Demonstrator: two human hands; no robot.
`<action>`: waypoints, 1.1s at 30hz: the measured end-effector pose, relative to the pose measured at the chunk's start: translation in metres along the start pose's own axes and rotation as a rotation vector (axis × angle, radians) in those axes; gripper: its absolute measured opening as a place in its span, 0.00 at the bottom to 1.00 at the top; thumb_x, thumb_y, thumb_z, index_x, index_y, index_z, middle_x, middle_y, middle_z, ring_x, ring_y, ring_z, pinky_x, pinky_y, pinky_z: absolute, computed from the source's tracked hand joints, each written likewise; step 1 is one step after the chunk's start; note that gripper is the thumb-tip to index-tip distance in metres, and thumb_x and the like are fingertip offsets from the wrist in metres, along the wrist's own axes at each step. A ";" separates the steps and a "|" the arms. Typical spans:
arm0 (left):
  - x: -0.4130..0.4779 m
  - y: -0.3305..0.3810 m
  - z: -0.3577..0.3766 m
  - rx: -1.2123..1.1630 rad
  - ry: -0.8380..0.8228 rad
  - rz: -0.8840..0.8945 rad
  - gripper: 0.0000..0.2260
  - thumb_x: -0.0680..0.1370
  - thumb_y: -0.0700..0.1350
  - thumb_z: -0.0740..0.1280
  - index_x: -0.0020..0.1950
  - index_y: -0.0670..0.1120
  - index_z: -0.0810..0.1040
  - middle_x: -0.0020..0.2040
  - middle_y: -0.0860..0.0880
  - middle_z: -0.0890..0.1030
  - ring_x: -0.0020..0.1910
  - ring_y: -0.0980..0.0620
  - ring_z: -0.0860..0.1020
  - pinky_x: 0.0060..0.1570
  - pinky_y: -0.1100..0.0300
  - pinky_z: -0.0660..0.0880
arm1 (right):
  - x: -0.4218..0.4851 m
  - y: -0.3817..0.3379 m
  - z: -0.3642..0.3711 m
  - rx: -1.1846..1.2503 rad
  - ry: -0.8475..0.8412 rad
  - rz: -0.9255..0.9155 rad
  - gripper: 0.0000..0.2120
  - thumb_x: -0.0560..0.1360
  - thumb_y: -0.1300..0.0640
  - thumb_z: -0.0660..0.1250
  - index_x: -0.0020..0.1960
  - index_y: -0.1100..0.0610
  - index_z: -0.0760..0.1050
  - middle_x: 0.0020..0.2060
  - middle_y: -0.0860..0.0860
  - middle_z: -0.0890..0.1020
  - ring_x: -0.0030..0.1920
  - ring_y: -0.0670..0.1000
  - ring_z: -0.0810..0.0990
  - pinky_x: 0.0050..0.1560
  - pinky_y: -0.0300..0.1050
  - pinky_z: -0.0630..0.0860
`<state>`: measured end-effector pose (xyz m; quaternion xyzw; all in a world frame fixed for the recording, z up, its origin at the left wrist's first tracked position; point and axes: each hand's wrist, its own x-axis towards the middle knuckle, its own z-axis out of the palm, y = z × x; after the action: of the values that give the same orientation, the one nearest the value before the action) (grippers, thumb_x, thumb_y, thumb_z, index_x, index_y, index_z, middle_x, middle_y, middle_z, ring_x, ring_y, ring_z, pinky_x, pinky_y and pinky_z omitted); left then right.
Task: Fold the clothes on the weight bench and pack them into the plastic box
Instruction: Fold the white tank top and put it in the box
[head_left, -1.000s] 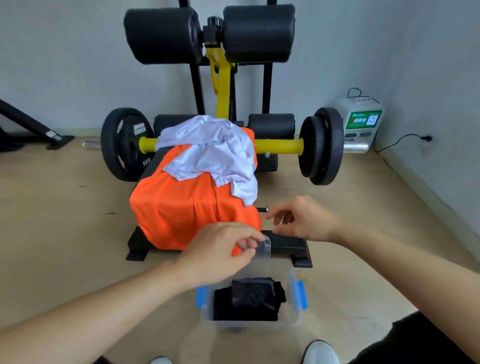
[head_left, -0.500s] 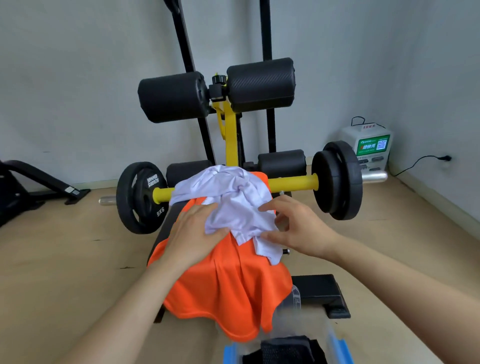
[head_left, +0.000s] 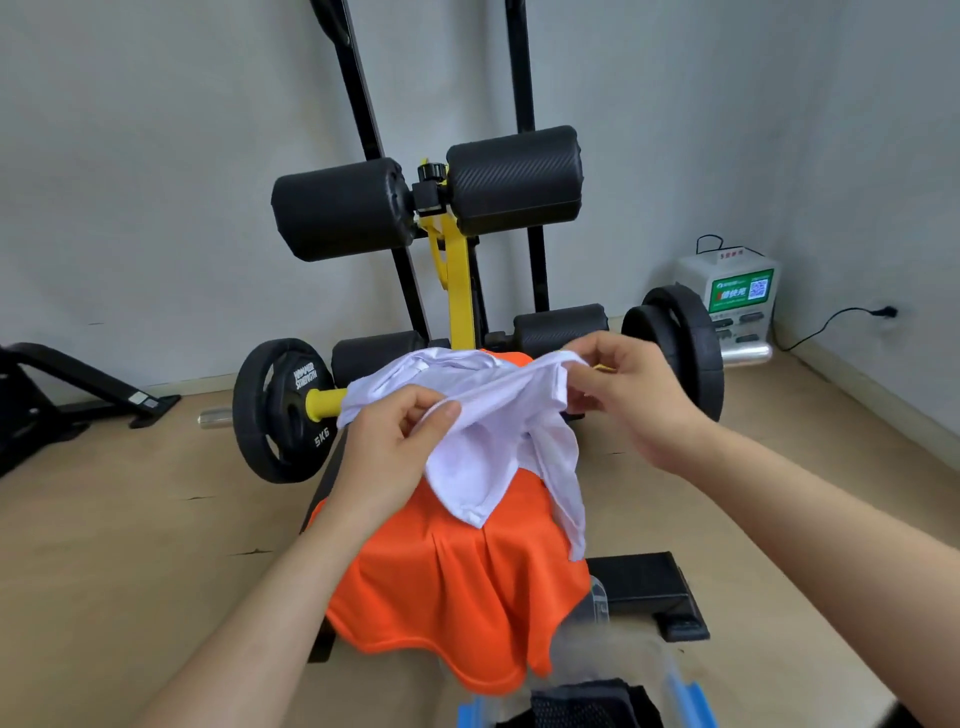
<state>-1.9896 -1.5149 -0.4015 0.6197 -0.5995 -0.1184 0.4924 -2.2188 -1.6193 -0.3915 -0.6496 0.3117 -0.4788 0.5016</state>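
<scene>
Evidently light, limp and slippery, the white garment (head_left: 483, 457) hangs pinched between my left hand (head_left: 395, 447) and right hand (head_left: 631, 397); I'd grip its hem corners.

Pale grey walls (head_left: 156, 156) fill the upper frame and meet in a corner at the right, where a low skirting follows the side wall down to the right edge. The floor (head_left: 104, 545) is light wood-toned with a few small dark scuffs. At centre stands the weight bench (head_left: 644, 587), black with a yellow post. Behind it a barbell lies on the floor, with a black plate (head_left: 275, 410) marked 5KG at left and two more at right. A black angled frame (head_left: 78, 379) enters from the left edge. In the corner sits a white box (head_left: 737, 306) with a green label, and a black cable (head_left: 831, 325) runs from it to the side wall. The light is soft and even.
</scene>
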 end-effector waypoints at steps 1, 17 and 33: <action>0.000 0.000 -0.002 0.032 -0.038 0.011 0.04 0.78 0.46 0.72 0.44 0.51 0.83 0.38 0.51 0.82 0.34 0.61 0.74 0.38 0.63 0.71 | 0.000 -0.004 -0.004 0.040 0.021 0.000 0.03 0.76 0.68 0.67 0.47 0.64 0.79 0.37 0.57 0.80 0.36 0.52 0.79 0.41 0.46 0.81; -0.003 0.008 -0.016 -0.467 -0.003 -0.265 0.08 0.82 0.41 0.64 0.57 0.42 0.82 0.56 0.43 0.84 0.56 0.48 0.81 0.59 0.50 0.75 | 0.003 0.003 -0.034 -0.067 0.221 -0.029 0.05 0.76 0.70 0.65 0.48 0.65 0.80 0.37 0.53 0.82 0.28 0.40 0.76 0.29 0.30 0.69; -0.010 -0.018 -0.016 -0.030 0.325 -0.477 0.18 0.73 0.37 0.66 0.61 0.48 0.80 0.58 0.48 0.81 0.56 0.49 0.77 0.54 0.57 0.71 | -0.010 0.060 -0.017 -0.635 -0.384 0.152 0.23 0.69 0.52 0.78 0.61 0.49 0.76 0.47 0.50 0.81 0.44 0.49 0.80 0.48 0.48 0.80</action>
<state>-1.9690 -1.5020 -0.4115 0.7466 -0.3482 -0.1387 0.5496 -2.2333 -1.6349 -0.4508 -0.8257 0.3922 -0.1891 0.3586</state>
